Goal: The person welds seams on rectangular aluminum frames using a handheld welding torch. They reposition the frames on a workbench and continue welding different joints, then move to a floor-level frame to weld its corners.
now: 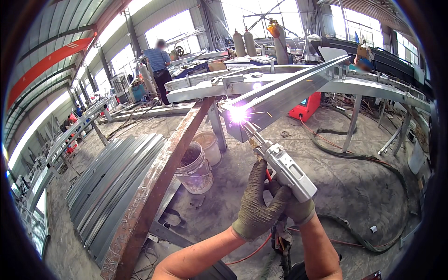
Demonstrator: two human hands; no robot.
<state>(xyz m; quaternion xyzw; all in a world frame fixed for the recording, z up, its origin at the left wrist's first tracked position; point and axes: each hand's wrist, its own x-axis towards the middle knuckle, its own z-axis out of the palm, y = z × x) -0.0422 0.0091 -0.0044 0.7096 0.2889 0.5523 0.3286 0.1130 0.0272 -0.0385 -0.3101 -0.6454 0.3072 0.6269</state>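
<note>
- The left hand (260, 205), in a dark green glove, comes in from the lower edge; its grip is closed around the underside of the welding gun (291, 171).
- The right hand (300, 210), gloved alike, is tucked under the gun's rear end; its grip is clasped on the same tool, though most of its fingers are hidden.
- The welding gun tilts up and leftward, its nozzle pointing at the near end of a long gray metal profile (284, 103).
- A white-violet glare (238, 115) burns at that end, hiding the exact contact, and a few sparks streak away.
- The profile runs up to the right, across a silver steel frame (382, 89).
- A red machine (305, 107) stands on the floor beneath the frame.
- To the left, a rusty brown beam (151, 193) slants past a stained bucket (196, 176) and a paler bucket (208, 147).
- Beyond the beam lies a stack of gray metal strips (109, 186).
- A dark hose (402, 186) curves over the floor at right.
- Farther back stands a person in a blue shirt (157, 59).
</note>
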